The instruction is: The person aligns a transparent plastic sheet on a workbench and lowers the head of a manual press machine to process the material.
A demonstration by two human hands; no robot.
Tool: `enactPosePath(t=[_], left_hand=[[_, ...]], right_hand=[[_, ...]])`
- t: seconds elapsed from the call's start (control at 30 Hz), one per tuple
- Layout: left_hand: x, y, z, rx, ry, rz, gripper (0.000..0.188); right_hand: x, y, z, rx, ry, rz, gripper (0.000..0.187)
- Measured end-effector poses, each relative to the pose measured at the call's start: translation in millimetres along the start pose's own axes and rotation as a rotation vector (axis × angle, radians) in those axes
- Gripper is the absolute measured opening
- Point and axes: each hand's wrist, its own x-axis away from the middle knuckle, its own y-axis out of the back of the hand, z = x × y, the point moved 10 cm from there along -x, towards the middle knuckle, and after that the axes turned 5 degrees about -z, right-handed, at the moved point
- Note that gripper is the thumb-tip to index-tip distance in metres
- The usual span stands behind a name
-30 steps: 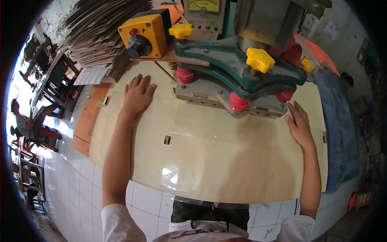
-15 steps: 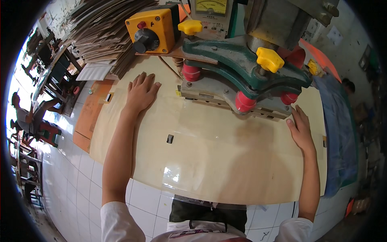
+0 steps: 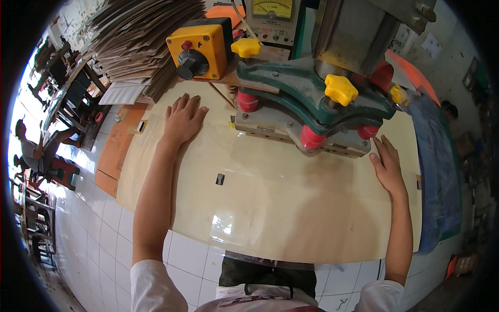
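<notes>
My left hand [image 3: 183, 119] lies flat on the pale yellowish board [image 3: 270, 208], fingers stretched out, left of the press. My right hand [image 3: 389, 165] rests on the board's right side, fingers spread and pointing away. Its fingertips are close to the right end of the press's metal plate [image 3: 291, 127]; whether they touch it I cannot tell. The machine's dark green press head [image 3: 291, 78] carries yellow star knobs [image 3: 340, 90] and red cylindrical mounts [image 3: 313, 138]. Its plate is low over the board, and contact beneath is hidden. Neither hand holds anything.
A yellow control box [image 3: 193, 52] with a black dial and a gauge panel [image 3: 272, 21] stand behind the press. Stacked thin sheets [image 3: 138, 52] rise at far left. Blue plastic sheeting [image 3: 436, 171] hangs at right. A seated person [image 3: 34, 148] is far left.
The green press head, with its knobs and red mounts, has come down a little, and the yellow control box has lowered too. Both hands stay in place.
</notes>
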Motion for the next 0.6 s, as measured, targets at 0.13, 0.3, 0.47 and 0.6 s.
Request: enactPosePath(t=[0.13,0.3,0.47,0.6], left_hand=[[0.1,0.9,-0.6,0.005,-0.004,-0.005,0.056],[-0.3,0.4,-0.9,0.003,0.001,-0.016,0.055],[-0.6,-1.6,1.4,0.02,-0.007,-0.033,0.053],[-0.9,-1.8,1.6,-0.006,0.005,-0.011,0.054]], right_hand=[[1.0,-0.1,-0.2,-0.006,-0.006,0.002,0.053],[0.8,-0.6,-1.8,-0.019,-0.002,0.004,0.054],[0.8,1.1,3.4,-0.038,-0.024,0.009,0.053],[0.0,0.5,-0.4,-0.048,-0.006,0.007,0.054]])
